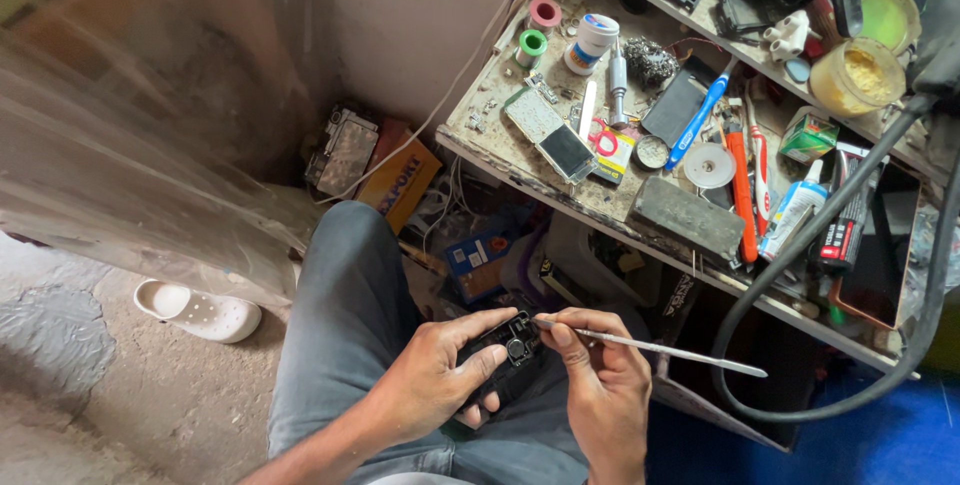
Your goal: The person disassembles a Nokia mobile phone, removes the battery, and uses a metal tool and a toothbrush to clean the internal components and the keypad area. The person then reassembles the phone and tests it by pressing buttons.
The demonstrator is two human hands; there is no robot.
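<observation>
Left hand: the left hand (440, 370) cradled a small black electronic part with a round lens-like centre (513, 347) over the lap, fingers curled under it and thumb laid along its top edge, so the part sat steady and faced up toward the eyes.
Right hand: the right hand (600, 375) pinched a thin silver metal probe (660, 347) between thumb and forefinger near its front end, the other fingers folded below it; the long handle stuck out to the right, and the tip met the upper right edge of the black part.
Where the part was: in the left palm, above the grey trouser leg (345, 325), well below the bench.
Bench: a stained, cluttered wooden work shelf (480, 110) stood beyond the knees, within arm's reach.
On the bench: an opened phone with a grey back plate (550, 133), a blue-handled toothbrush (697, 121), an orange-handled cutter (741, 195), a dark rectangular block (688, 215), a white tube with a blue label (790, 210) and a round jar of yellow paste (856, 75).
In the way: a thick black cable (800, 255) looped down off the shelf just right of the probe's handle end.
Floor: a white clog shoe (198, 311) lay well to the left, beside a clear plastic sheet (140, 145).
</observation>
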